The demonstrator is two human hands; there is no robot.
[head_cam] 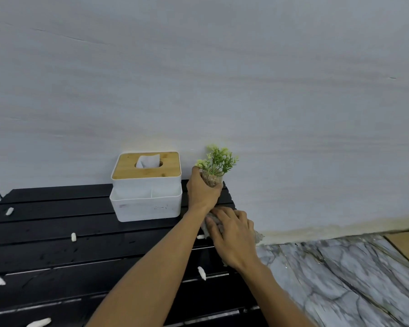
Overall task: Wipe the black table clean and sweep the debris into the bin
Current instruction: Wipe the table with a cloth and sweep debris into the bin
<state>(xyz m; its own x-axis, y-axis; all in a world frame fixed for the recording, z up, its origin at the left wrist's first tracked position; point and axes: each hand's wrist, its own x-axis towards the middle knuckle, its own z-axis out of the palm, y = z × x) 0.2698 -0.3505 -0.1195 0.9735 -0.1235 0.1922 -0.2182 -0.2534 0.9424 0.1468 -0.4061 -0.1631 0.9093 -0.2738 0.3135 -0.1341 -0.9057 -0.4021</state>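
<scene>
Left hand (203,192) curls its fingers round the pot of the plant (219,162) at the table's far right corner; whether the pot is lifted clear or only tipped, I cannot tell from the head view. Right hand (232,234) lies flat, fingers spread, pressing a grey cloth (210,224) onto the table (57,232) just in front of the plant. The step looks like wiping the patch where the plant stands. To do it well, the pot should be held fully clear and upright so nothing spills, while the cloth runs along the slats, not across them, since the gaps could swallow crumbs. Strokes are best drawn toward one edge so the bits gather instead of scattering onto the floor (340,279). White bits (201,273) lie well apart over the slats, one just beside the cloth, others out toward the left and near edges, so most of the wiping seems yet to come. A tissue box (147,204) sits close to the left of the plant and blocks the back strip; it will likely need shifting too. No bin is in view.
</scene>
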